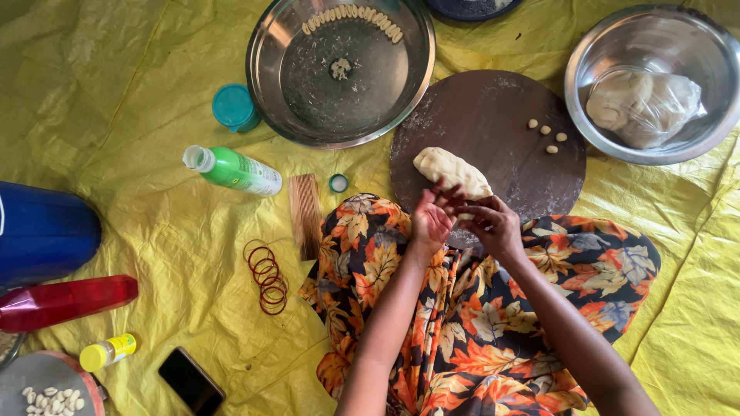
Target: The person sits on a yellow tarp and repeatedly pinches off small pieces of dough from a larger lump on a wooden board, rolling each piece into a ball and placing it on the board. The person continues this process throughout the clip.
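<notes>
Pale, soft dough in an oblong lump lies on the near part of a round dark-brown wooden board dusted with flour, and we see both bare hands meeting at its near edge. Our left hand curls its fingers inward and our right hand does the same, the fingertips of both pinching a small bit at the lump's edge; whether that bit is already free of the lump we cannot tell.

At two o'clock from the lump, four small dough pellets sit together on the board. At eleven o'clock stands a wide steel bowl with a row of shaped dough pieces along its far wall and one crumb in the middle. At two o'clock, beyond the board, a second steel bowl holds a dough mass wrapped in clear plastic.

At nine o'clock from our hands lie a small ridged wooden paddle, a green plastic bottle on its side, and a cluster of red rubber bands. Everything rests on a yellow plastic sheet.
</notes>
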